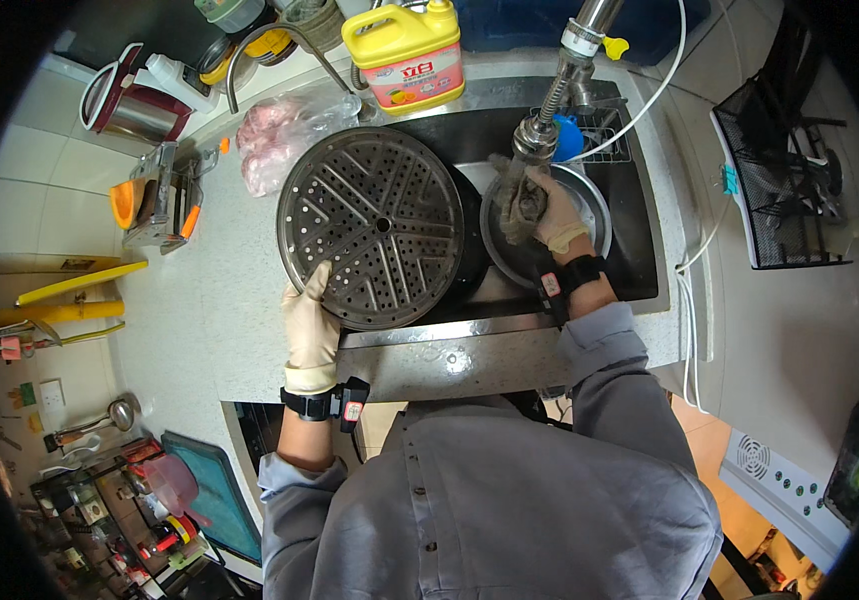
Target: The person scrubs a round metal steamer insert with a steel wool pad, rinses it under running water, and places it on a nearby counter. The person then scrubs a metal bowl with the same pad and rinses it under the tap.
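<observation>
My left hand (311, 325), in a pale rubber glove, grips the lower left rim of a round perforated metal steamer rack (364, 205), thumb on top. The rack tilts over the counter edge and the left part of the dark sink (637, 245). In the sink stands a round metal basin (601, 205). Above it my gloved right hand (559, 215) is closed on a grey, rumpled scrubbing cloth (519, 210). This cloth is just below the mouth of the faucet (535, 135). The fingers of my right hand are partly hidden; whether water runs cannot be made out.
Behind the rack lies a clear plastic bag (284, 130) with pinkish contents beside a yellow-capped detergent jug (414, 65). A knife block (161, 205) and an electric kettle (134, 105) stand left. A white hose (654, 90) arcs over the sink's right side, near a wire basket (607, 140).
</observation>
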Available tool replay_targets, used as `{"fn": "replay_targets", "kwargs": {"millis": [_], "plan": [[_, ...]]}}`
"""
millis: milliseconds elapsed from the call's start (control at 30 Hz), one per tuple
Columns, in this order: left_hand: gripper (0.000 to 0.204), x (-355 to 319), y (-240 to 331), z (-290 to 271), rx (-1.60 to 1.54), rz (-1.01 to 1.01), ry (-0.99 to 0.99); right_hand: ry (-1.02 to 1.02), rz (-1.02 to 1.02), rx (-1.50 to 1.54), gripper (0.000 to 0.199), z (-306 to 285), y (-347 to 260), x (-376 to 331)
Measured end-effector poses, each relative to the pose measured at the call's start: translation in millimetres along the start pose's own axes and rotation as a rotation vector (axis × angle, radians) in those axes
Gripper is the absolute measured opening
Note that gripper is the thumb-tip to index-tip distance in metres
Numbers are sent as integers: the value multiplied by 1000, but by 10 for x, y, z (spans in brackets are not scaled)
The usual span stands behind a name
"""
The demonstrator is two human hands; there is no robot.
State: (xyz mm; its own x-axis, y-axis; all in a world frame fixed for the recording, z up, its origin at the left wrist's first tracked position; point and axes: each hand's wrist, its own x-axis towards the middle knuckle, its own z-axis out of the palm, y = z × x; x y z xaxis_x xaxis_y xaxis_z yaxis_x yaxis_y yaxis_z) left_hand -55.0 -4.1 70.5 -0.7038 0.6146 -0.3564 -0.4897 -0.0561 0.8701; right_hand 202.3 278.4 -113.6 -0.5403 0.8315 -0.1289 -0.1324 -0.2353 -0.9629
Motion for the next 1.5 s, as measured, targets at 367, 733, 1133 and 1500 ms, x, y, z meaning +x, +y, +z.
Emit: {"fn": "replay_targets", "kwargs": {"millis": [367, 733, 1133, 1500], "plan": [[22, -4, -55, -68, -7, 27, 17, 71, 101, 278, 32, 255, -377, -6], [15, -32, -57, -43, -21, 23, 9, 241, 149, -116, 42, 207, -337, 183], [15, -12, -89, -72, -44, 20, 25, -72, -314, -803, 31, -46, -217, 118], [17, -48, -76, -52, -31, -4, 31, 75, 299, 804, 31, 278, -484, -2]]}}
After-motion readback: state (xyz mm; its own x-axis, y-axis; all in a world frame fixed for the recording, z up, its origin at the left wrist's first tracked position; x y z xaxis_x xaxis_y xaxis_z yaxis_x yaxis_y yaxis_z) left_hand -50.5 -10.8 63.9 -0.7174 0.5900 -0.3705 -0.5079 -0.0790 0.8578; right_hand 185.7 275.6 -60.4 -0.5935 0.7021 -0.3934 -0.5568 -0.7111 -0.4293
